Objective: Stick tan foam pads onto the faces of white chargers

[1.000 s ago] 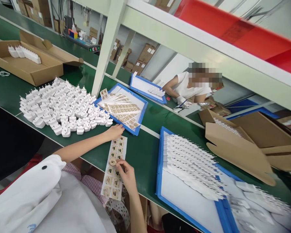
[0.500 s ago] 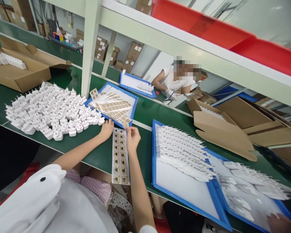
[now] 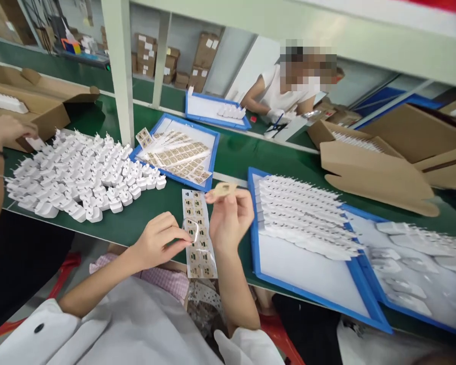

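Green workbench (image 3: 231, 167) runs across the view, crowded from end to end. Nearest, the right hand (image 3: 230, 218) has risen off the bench and pinches a tan label (image 3: 222, 189) between thumb and forefinger, held just above the far end of a label sheet (image 3: 199, 263). The left hand (image 3: 159, 241) has moved in from beside the adapter pile and now sits at that sheet, its fingertips (image 3: 184, 230) closed on a curved piece of clear film (image 3: 192, 229). Both hands are apart, close beside each other. The sheet lies flat near the bench's near edge, its rows of tan labels mostly in place. Left of it spreads a pile of white plug adapters (image 3: 76, 177), with another person's hand (image 3: 5, 129) at the far left above them. Farther off, a blue-framed tray (image 3: 215, 162) holds label strips; to the right, a second blue-framed tray (image 3: 254, 228) carries rows of white plastic parts (image 3: 304, 218), and a cardboard box (image 3: 376, 172) stands open beyond.
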{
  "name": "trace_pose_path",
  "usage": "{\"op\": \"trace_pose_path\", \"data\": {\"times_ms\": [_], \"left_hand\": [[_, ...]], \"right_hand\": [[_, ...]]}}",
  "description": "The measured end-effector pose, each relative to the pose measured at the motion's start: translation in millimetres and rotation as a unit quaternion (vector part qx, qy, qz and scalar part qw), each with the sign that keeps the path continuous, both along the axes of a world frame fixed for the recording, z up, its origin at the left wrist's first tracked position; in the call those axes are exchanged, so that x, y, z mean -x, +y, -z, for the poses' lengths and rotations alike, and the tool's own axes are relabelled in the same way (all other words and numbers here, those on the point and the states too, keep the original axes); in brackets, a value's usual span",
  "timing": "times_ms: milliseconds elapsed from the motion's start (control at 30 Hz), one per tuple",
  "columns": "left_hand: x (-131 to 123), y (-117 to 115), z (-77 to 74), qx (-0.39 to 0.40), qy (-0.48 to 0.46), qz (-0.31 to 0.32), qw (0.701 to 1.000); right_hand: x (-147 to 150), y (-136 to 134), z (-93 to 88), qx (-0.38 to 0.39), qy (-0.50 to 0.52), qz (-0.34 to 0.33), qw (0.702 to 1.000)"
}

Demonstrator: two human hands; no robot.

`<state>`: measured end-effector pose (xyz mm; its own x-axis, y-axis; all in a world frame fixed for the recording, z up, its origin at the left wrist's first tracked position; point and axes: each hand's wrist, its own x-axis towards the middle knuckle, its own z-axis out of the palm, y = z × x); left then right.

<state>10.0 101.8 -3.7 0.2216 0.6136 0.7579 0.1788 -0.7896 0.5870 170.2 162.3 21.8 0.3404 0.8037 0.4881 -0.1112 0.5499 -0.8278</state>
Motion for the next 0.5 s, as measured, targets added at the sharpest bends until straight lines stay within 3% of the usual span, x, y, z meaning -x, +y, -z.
{"op": "trace_pose_path", "data": {"times_ms": [67,100,167,233,300,333,400,500], "left_hand": [[-9.8,-12.1,-9.8,0.163,-0.155,0.11,0.968],[-16.1,-16.3,-12.5,0.265,-0.22,0.164,0.924],[-29.1,-22.8,-14.7,0.437,-0.318,0.256,0.801],[-39.3,-28.3,-14.6,0.537,-0.373,0.314,0.688],[-45.3,-32.8,-13.9,0.581,-0.397,0.339,0.624],[-47.0,-34.6,-13.4,0.591,-0.401,0.342,0.611],[-49.1,-36.6,-11.5,0.598,-0.394,0.337,0.612],[-50.3,-35.7,-4.0,0.593,-0.351,0.297,0.661]], "right_hand": [[9.6,-35.8,-12.7,-0.043,0.013,-0.032,0.998],[13.2,-48.2,-16.0,-0.044,0.019,-0.035,0.998],[16.3,-63.3,-16.7,-0.012,0.025,-0.018,0.999],[14.4,-70.1,-12.4,0.041,0.009,0.011,0.999],[10.9,-74.5,-7.4,0.084,-0.021,0.035,0.996],[9.6,-76.7,-5.5,0.097,-0.033,0.042,0.994],[8.8,-81.0,-3.0,0.11,-0.047,0.051,0.992],[7.4,-85.4,-0.6,0.121,-0.056,0.058,0.989]]}}
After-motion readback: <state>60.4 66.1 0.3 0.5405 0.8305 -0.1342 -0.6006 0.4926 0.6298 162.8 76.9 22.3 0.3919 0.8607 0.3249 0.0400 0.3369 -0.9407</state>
